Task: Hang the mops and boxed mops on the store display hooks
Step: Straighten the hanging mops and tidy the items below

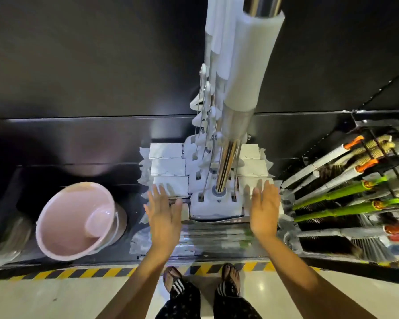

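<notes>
Left hand (pixel 164 215) and right hand (pixel 264 212), fingers spread and holding nothing, flank the white plastic flat mop head (pixel 215 204). It looks light, rigid and slick, so grip its ends.

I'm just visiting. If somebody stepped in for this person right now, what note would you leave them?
Left hand: open, empty, left of the nearest mop head.
Right hand: open, empty, right of it.
Done: row of white mops upright in front; hooks out of view.
Left: flat packs, probably boxed mops, lie on the base shelf under the hands.
</notes>
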{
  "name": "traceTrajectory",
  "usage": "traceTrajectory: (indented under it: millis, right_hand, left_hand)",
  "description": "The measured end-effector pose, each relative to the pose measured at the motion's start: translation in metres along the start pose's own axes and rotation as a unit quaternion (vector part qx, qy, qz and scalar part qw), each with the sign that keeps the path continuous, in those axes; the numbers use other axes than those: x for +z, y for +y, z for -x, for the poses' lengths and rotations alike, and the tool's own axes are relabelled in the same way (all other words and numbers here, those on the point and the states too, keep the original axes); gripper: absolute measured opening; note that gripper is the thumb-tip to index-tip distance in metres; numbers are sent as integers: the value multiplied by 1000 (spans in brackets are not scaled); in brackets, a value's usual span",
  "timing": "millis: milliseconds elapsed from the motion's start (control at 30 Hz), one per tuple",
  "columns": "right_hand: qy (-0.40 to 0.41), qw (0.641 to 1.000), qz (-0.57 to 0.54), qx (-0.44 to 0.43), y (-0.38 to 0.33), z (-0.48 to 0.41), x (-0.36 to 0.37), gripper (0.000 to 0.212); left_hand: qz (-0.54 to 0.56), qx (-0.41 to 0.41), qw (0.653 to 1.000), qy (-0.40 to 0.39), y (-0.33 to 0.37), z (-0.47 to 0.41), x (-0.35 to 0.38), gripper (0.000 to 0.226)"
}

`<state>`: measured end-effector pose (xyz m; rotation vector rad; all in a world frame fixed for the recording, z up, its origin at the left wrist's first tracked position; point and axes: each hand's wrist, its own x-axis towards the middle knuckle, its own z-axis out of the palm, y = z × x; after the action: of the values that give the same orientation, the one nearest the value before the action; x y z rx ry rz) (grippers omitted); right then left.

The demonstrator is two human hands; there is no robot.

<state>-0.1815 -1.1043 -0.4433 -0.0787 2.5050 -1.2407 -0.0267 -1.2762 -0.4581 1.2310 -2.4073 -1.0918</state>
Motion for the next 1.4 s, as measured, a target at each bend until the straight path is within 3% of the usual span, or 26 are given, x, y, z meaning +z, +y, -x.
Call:
traceTrajectory:
  millis: [100, 233, 400, 500, 833, 1033, 1133, 1267, 1400]
  right_hand:
    - [21, 999, 38, 15, 24, -18, -13, 59]
    - [-3, 998, 62, 21, 47, -30, -16, 88]
    - [-12, 999, -11, 38, 46, -29, -20, 70]
    - [-23, 995, -67, 70, 54, -30, -20, 71]
    - [-37, 998, 0, 54, 51, -29, -15, 73]
    - [-38, 997, 68, 13, 53, -31, -15, 68]
    - [-33, 998, 37, 25, 52, -28, -19, 68]
    - [-23, 999, 46, -6, 49, -48, -27, 90]
    - [-81, 995, 52, 8, 41, -78, -24, 70]
  left_hand:
    - [16, -75, 997, -10, -21, -12, -9, 83]
    - [94, -75, 991, -52, -44, -19, -10, 76]
    - [184, -83, 976, -87, -42, -18, -16, 73]
    - [212, -87, 970, -83, -39, -18, -20, 64]
    - [215, -76, 972, -60, -40, -18, -22, 58]
    - [232, -85, 965, -85, -44, -16, -26, 68]
    - [209, -105, 970, -67, -47, -20, -31, 73]
    - [240, -143, 955, -95, -63, -51, -43, 76]
    - [246, -133, 950, -137, -50, -76, -44, 73]
